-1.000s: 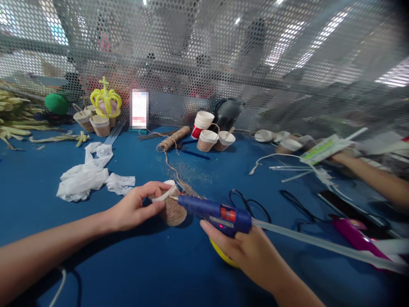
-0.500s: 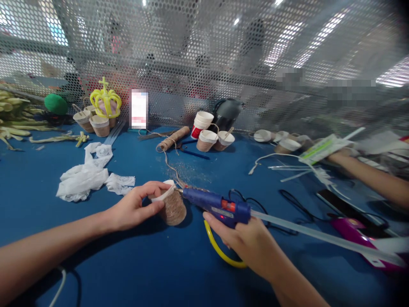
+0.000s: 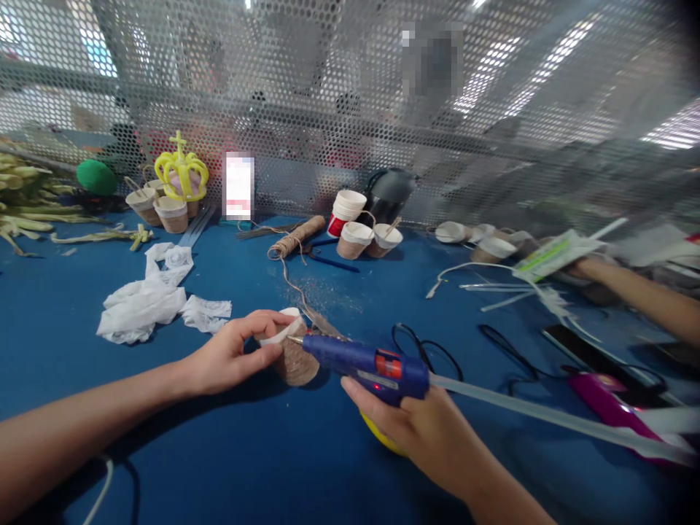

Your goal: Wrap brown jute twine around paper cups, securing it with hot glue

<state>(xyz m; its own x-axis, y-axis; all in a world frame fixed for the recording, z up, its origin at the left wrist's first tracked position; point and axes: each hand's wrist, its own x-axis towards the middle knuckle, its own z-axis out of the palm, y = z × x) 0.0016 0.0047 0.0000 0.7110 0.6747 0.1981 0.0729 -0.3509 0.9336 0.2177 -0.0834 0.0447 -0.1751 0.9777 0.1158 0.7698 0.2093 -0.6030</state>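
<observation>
My left hand (image 3: 238, 351) grips a small twine-wrapped cup (image 3: 298, 361) by its white rim, fingers over the top and thumb against the side. The cup lies tilted just above or on the blue table. In my right hand (image 3: 424, 430) is a blue hot glue gun (image 3: 366, 364) with a red light glowing on its side. Its metal nozzle is at the cup's wall, just below the rim; whether it touches I cannot tell. A long clear glue stick (image 3: 536, 410) sticks out of the gun's back.
Behind stand a twine roll (image 3: 298, 237), a stack of paper cups (image 3: 347, 211) and several wrapped cups (image 3: 354, 240). White lace (image 3: 139, 306) lies left, near a yellow crown (image 3: 181, 168). On the right are a phone (image 3: 590, 357), a black cable (image 3: 426, 346) and another person's arm (image 3: 639, 288).
The glue gun has shifted slightly left and down, its nozzle going from the cup's rim to the wall below it. My left hand and the cup have stayed put.
</observation>
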